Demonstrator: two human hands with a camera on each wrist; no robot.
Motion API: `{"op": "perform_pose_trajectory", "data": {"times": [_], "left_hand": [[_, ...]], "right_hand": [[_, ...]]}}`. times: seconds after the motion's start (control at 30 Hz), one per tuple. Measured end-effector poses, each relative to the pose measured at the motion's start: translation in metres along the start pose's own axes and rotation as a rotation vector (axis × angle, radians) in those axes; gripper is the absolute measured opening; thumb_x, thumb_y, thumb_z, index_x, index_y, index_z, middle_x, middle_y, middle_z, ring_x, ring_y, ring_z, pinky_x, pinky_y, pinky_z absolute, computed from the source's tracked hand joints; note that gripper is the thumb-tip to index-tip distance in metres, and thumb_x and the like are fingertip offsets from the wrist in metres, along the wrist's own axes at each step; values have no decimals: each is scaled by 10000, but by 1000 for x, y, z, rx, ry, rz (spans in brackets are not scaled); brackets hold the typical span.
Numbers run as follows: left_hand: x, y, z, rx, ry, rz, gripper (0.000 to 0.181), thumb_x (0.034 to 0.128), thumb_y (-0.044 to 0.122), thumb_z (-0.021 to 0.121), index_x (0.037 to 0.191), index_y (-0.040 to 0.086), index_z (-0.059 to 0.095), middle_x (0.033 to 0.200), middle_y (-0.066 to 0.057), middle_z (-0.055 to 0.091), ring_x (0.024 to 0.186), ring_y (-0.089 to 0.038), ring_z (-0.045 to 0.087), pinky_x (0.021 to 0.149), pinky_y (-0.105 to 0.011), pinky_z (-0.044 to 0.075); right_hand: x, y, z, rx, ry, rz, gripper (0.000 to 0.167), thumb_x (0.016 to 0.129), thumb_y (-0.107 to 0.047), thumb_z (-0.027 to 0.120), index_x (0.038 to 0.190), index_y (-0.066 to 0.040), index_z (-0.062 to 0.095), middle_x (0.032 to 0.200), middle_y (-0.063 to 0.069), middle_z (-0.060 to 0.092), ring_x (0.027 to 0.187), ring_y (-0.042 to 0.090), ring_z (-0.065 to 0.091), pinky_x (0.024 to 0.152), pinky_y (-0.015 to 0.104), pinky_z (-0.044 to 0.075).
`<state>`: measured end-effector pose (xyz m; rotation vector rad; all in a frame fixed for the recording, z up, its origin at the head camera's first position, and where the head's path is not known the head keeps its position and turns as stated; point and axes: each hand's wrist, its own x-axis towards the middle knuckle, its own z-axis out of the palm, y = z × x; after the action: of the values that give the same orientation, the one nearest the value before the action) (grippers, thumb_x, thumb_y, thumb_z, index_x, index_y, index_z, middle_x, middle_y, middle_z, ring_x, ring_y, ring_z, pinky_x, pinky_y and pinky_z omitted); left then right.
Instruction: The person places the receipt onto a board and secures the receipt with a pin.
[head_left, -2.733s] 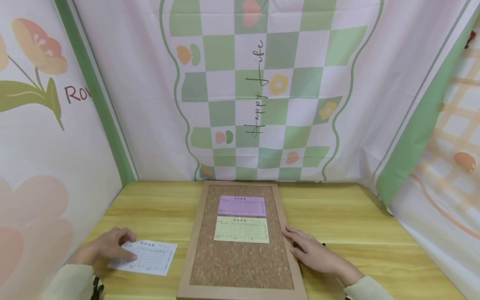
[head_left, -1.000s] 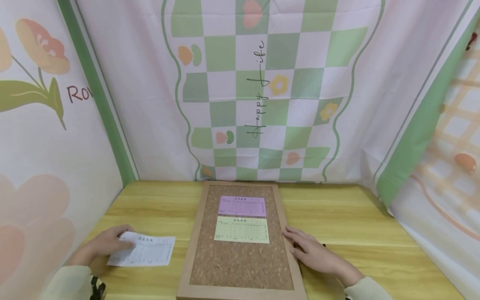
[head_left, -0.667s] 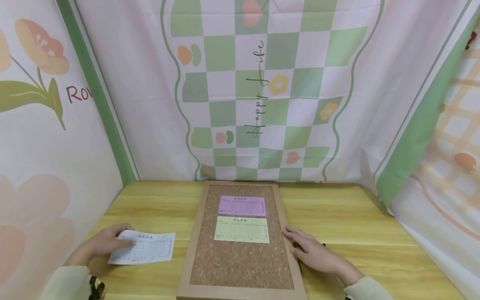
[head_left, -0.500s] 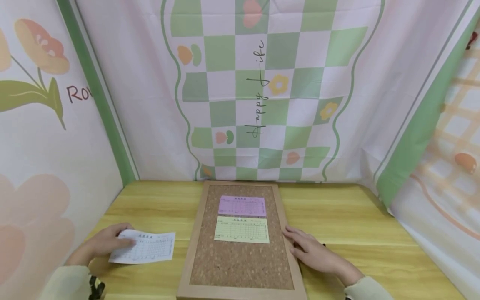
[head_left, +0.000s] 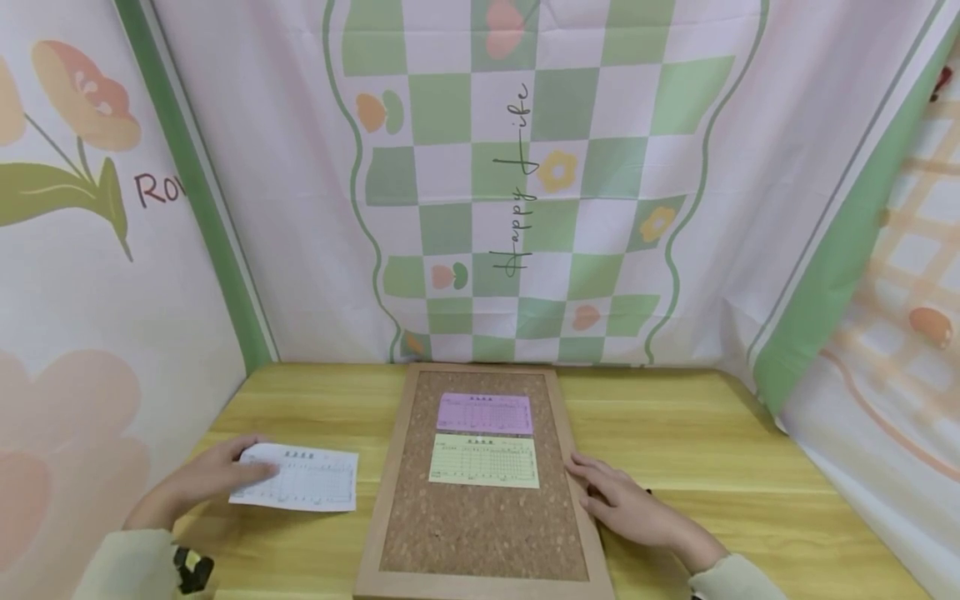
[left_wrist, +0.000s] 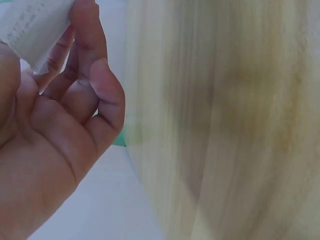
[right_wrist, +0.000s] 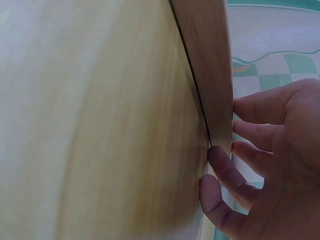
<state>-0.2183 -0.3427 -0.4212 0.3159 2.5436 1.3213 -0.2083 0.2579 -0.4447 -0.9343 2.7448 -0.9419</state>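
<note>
My left hand [head_left: 217, 473] pinches the left end of a white printed form slip [head_left: 315, 482], thumb on top, raised off the table on the left. In the left wrist view, part of the slip [left_wrist: 37, 35] shows between thumb and fingers. A cork board [head_left: 480, 533] with a wooden frame lies in the middle. On it a purple form slip [head_left: 483, 414] lies just above a yellow one [head_left: 483, 462]. My right hand [head_left: 626, 507] rests its fingertips against the board's right edge; the right wrist view shows fingers touching the frame's side [right_wrist: 210, 75].
The board stands on a wood-grain table [head_left: 675, 433], its far end near a checked curtain [head_left: 525, 208] at the back. More printed curtains hang at the left [head_left: 67, 292] and right [head_left: 900, 292].
My left hand has lifted the white slip from the table, first tilting it, then raising it a little farther away and slightly right. My right hand and the board have stayed put.
</note>
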Motion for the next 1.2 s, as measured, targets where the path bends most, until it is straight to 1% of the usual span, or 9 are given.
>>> {"op": "perform_pose_trajectory", "data": {"times": [0.13,0.33,0.43,0.53,0.63,0.7,0.8,0.97,1.2], "left_hand": [[1,3,-1,-58,-31,24,430,989,225,634,1297,-57,533,1102,-137,669,911,-262,658,802,-327,492],[1,6,-1,-114,-65,28,403,1004,215,605,1298,-50,525,1150,-151,663,969,-267,652,826,-356,489],[1,9,-1,-107,-60,27,411,1012,228,594,1311,-44,520,1170,-151,652,994,-276,637,841,-386,476],[2,12,1,-84,-40,9,423,1010,261,602,1317,-20,525,1174,-125,646,1003,-269,622,847,-393,460],[3,14,2,-79,-31,2,430,1010,276,606,1320,-10,523,1188,-124,640,1012,-275,618,850,-393,463],[4,15,4,-81,-30,10,424,1011,272,606,1319,-8,524,1206,-134,632,1029,-286,614,858,-397,467],[6,16,8,-74,-32,32,402,1017,268,598,1313,4,533,1234,-144,620,1068,-299,596,878,-413,463],[11,18,17,-67,-40,67,355,1022,274,591,1284,37,561,1258,-136,609,1123,-306,562,907,-436,444],[24,28,35,-124,-65,87,349,1014,278,607,1274,48,563,1237,-115,635,1104,-301,594,906,-414,458]], "right_hand": [[0,-1,-1,2,-5,3,499,1049,-203,539,1464,56,442,1515,298,358,1330,545,348,999,694,312],[1,-2,-1,7,-9,9,497,1050,-206,536,1460,61,445,1512,301,359,1336,540,347,1001,693,314],[1,-2,-1,17,-18,21,501,1051,-209,535,1467,54,439,1520,294,352,1349,525,339,1009,687,311],[2,-2,-1,17,-19,23,502,1051,-210,536,1467,53,439,1521,292,352,1353,516,341,1013,677,316],[2,-2,-2,12,-18,4,500,1049,-199,541,1460,66,440,1509,308,357,1334,520,367,1000,664,340],[3,-2,-2,11,-16,-6,498,1045,-189,547,1455,73,443,1501,315,361,1320,512,391,996,645,359],[4,-1,-2,8,-14,-8,497,1038,-176,560,1450,77,446,1490,319,371,1284,479,447,984,593,407],[5,1,-2,14,-27,10,497,1036,-167,561,1454,75,442,1489,318,370,1253,443,489,970,521,454],[6,0,-2,12,-28,10,492,1025,-150,575,1442,82,454,1476,335,373,1215,428,523,953,513,467]]}}
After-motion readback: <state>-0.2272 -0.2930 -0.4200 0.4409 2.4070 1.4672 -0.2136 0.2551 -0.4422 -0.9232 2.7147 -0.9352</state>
